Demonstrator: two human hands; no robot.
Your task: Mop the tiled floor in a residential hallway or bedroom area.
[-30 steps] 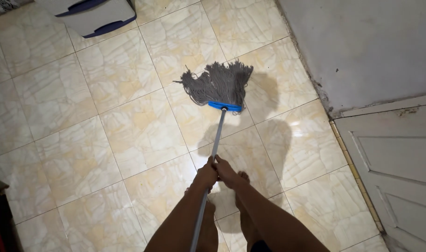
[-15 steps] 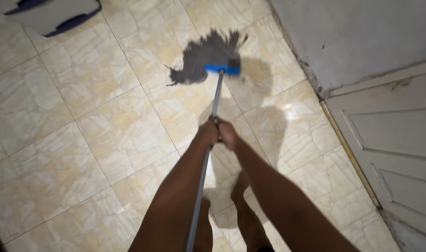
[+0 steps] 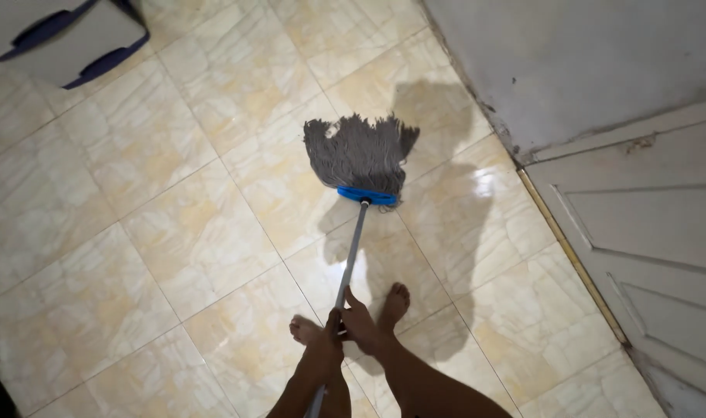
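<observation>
— Grey string mop with blue clamp: where?
— Flat on beige glossy floor tiles, near the white door.
— Hands?
— Left hand and right hand both wrap its metal handle.

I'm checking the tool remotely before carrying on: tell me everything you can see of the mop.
The mop has a head of grey string strands fanned out flat on the beige tiled floor, clamped in a blue plastic holder where the handle joins. The thin grey pole, metal by its look, slants back from the head toward the person. Both hands grip it close together: the left hand just below the right hand. The head lies near the wall and a white door, touching neither.
</observation>
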